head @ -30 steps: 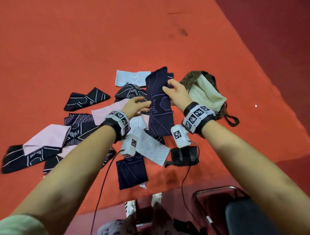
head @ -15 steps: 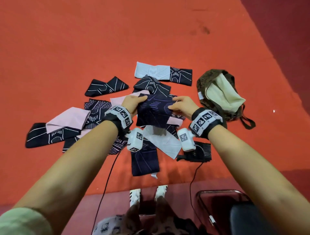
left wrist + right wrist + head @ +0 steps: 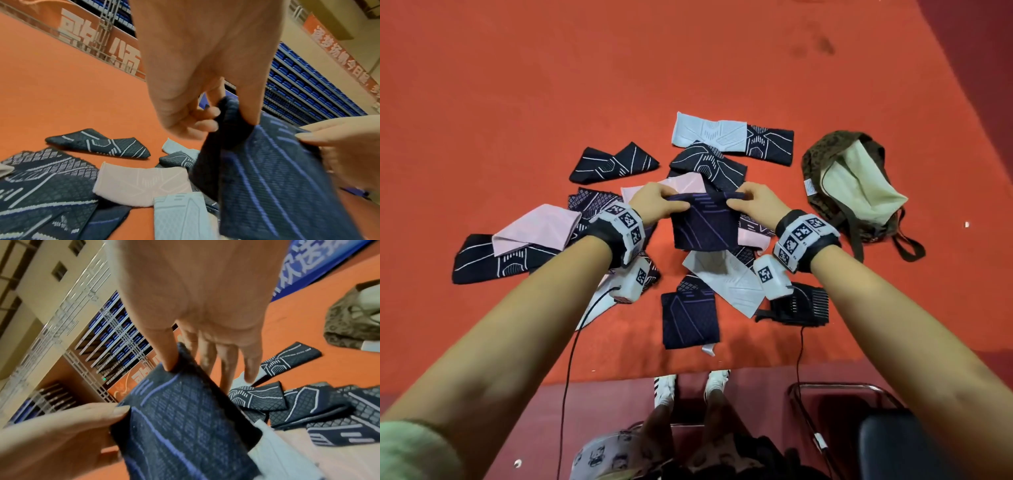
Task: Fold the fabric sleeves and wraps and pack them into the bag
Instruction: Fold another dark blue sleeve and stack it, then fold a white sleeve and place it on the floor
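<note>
A navy sleeve with purple lines (image 3: 705, 222) hangs folded in half above the pile, its fold at the top. My left hand (image 3: 659, 204) pinches its upper left corner, thumb on the near face. My right hand (image 3: 755, 202) pinches the upper right corner. In the left wrist view the thumb presses the navy sleeve (image 3: 267, 170) against the fingers; in the right wrist view the navy sleeve (image 3: 180, 418) hangs under my thumb. The brown bag (image 3: 825, 161) with its pale lining (image 3: 859, 181) lies open on the floor at the right.
Several black, pink and pale blue sleeves lie scattered on the orange floor (image 3: 517, 85), among them a folded navy one (image 3: 690, 318) and a black ribbed wrap (image 3: 804, 305) near me. A black chair (image 3: 893, 445) and my shoes (image 3: 688, 387) sit at the bottom edge.
The navy sleeve hung long from my right hand a second ago. Both hands have folded it in half and now hold its top corners, closer together and lower over the pile.
</note>
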A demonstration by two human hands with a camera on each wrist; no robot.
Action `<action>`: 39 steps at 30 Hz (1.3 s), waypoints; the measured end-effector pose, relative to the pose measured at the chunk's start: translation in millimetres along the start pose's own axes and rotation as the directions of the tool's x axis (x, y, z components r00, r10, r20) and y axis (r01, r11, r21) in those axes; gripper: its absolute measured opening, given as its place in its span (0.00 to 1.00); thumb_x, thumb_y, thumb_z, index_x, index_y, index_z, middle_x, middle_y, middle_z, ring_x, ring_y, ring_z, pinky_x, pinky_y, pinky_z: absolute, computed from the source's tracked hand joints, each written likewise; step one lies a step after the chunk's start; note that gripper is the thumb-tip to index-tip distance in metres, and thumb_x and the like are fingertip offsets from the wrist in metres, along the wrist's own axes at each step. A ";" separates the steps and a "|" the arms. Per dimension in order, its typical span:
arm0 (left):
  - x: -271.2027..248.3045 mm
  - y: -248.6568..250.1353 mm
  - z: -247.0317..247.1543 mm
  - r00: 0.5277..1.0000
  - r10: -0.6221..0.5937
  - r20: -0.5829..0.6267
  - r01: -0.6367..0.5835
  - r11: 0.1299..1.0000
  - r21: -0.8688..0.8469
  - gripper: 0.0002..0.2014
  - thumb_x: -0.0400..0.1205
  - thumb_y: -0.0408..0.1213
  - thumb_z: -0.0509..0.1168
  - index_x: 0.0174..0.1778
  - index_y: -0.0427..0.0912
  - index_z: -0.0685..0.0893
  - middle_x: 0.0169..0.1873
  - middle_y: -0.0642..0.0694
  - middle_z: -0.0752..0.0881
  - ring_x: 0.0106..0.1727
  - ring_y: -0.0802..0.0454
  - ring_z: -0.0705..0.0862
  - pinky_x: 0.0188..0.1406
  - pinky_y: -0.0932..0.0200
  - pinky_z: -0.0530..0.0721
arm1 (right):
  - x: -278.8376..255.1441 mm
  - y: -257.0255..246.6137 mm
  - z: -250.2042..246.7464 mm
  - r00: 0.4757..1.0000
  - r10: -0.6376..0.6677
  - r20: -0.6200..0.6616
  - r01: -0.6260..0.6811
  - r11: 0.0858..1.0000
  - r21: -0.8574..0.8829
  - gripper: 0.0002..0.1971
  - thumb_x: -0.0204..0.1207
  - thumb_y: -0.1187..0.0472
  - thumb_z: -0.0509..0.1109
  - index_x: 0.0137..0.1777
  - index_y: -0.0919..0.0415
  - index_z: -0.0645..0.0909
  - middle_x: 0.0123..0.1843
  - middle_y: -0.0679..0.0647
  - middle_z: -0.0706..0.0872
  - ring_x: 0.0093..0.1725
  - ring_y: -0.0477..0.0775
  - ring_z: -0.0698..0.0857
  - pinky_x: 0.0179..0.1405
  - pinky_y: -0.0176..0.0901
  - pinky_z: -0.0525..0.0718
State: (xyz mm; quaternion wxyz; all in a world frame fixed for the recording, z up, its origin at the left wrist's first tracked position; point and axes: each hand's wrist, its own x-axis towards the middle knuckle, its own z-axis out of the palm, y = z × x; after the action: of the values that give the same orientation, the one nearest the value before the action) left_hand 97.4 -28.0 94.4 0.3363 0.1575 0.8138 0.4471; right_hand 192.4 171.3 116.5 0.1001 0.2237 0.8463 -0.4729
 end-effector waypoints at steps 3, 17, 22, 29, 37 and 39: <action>-2.2 -5.1 -2.6 0.997 -0.061 0.049 0.068 0.984 -0.164 0.06 0.80 0.39 0.68 0.38 0.44 0.81 0.33 0.48 0.82 0.29 0.63 0.80 0.36 0.70 0.74 | 0.8 -1.1 5.7 0.999 0.048 0.012 -0.050 0.981 0.186 0.06 0.80 0.63 0.66 0.47 0.62 0.71 0.39 0.59 0.77 0.36 0.52 0.77 0.36 0.43 0.79; -12.8 -55.9 39.7 0.939 -0.292 0.182 0.339 0.686 -0.644 0.10 0.78 0.27 0.69 0.54 0.30 0.84 0.45 0.44 0.91 0.44 0.51 0.89 0.45 0.60 0.89 | -15.9 36.6 38.6 0.955 0.269 0.128 -0.292 0.758 0.583 0.32 0.76 0.76 0.67 0.09 0.57 0.77 0.19 0.44 0.83 0.29 0.41 0.87 0.40 0.35 0.88; -24.3 -82.3 61.0 0.928 -0.307 0.210 0.366 0.655 -0.662 0.07 0.86 0.34 0.59 0.47 0.37 0.82 0.33 0.47 0.91 0.34 0.54 0.89 0.36 0.58 0.90 | -16.0 64.2 67.8 0.935 0.342 0.091 -0.346 0.831 0.435 0.14 0.80 0.66 0.66 0.61 0.75 0.78 0.56 0.62 0.86 0.55 0.60 0.85 0.47 0.41 0.87; -50.8 -121.1 72.1 0.896 -0.296 0.331 0.427 0.779 -0.460 0.19 0.80 0.32 0.68 0.67 0.39 0.77 0.59 0.40 0.85 0.52 0.46 0.86 0.53 0.49 0.87 | -41.6 85.9 95.2 0.909 0.324 0.261 -0.411 0.803 0.433 0.20 0.77 0.74 0.67 0.69 0.71 0.74 0.63 0.63 0.83 0.57 0.58 0.82 0.54 0.48 0.86; -85.5 -156.5 110.5 0.838 -0.451 0.308 0.527 0.814 -0.243 0.16 0.80 0.20 0.62 0.62 0.37 0.76 0.15 0.51 0.81 0.12 0.62 0.76 0.10 0.67 0.76 | -61.7 134.4 132.5 0.850 0.448 0.275 -0.504 0.844 0.184 0.13 0.75 0.69 0.71 0.60 0.63 0.82 0.39 0.53 0.88 0.35 0.51 0.84 0.31 0.39 0.80; -88.1 -160.7 118.3 0.854 -0.460 0.244 0.513 0.823 -0.243 0.21 0.79 0.17 0.61 0.68 0.32 0.74 0.31 0.34 0.87 0.19 0.56 0.80 0.14 0.65 0.80 | -61.1 146.2 144.0 0.829 0.485 0.279 -0.533 0.836 0.129 0.11 0.75 0.65 0.71 0.57 0.57 0.83 0.35 0.49 0.86 0.31 0.48 0.83 0.30 0.38 0.78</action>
State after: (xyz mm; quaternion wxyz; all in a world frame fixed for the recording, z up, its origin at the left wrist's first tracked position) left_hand 249.7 -92.0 -47.9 0.5293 -0.0703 0.7169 0.4483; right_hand 309.4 98.4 -47.4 0.2991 0.3936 0.6851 -0.5350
